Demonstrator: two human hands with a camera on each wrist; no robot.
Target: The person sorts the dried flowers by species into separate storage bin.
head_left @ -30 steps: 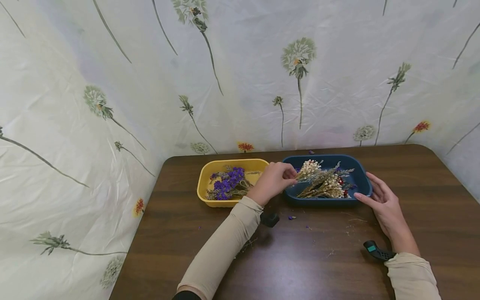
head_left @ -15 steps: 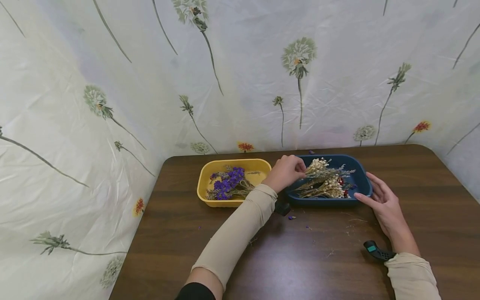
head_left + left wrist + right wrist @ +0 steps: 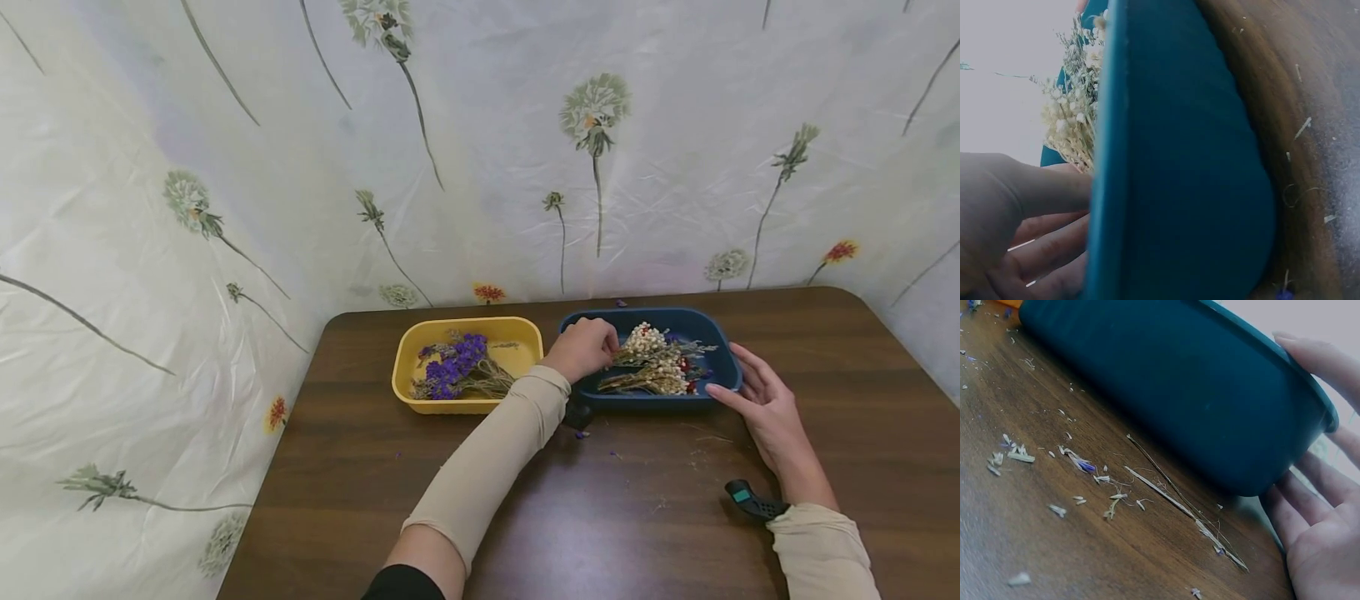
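At the left end of a blue tray [image 3: 652,403], my left hand [image 3: 585,348] reaches over the rim. It pinches the stems of a small bunch of dried white flowers [image 3: 642,342]; in the left wrist view those stems run in between thumb and fingers, and the tray wall hides the fingertips. More dried flowers [image 3: 663,375], cream, red and grey-green, lie nearer in the same tray. My right hand [image 3: 768,412] holds the tray's right end. In the right wrist view, its thumb [image 3: 1322,362] lies on the rim and its fingers are round the end wall.
A yellow tray [image 3: 403,398] stands left of the blue one, with purple dried flowers [image 3: 453,367] in it. Bits of stem and petal [image 3: 1085,462] litter the brown tabletop [image 3: 615,517]. A flower-patterned sheet [image 3: 480,167] hangs behind the table.
My left hand has moved right and down into the blue tray, carrying the white flower bunch beside the other flowers. The right hand stays on the tray's end.
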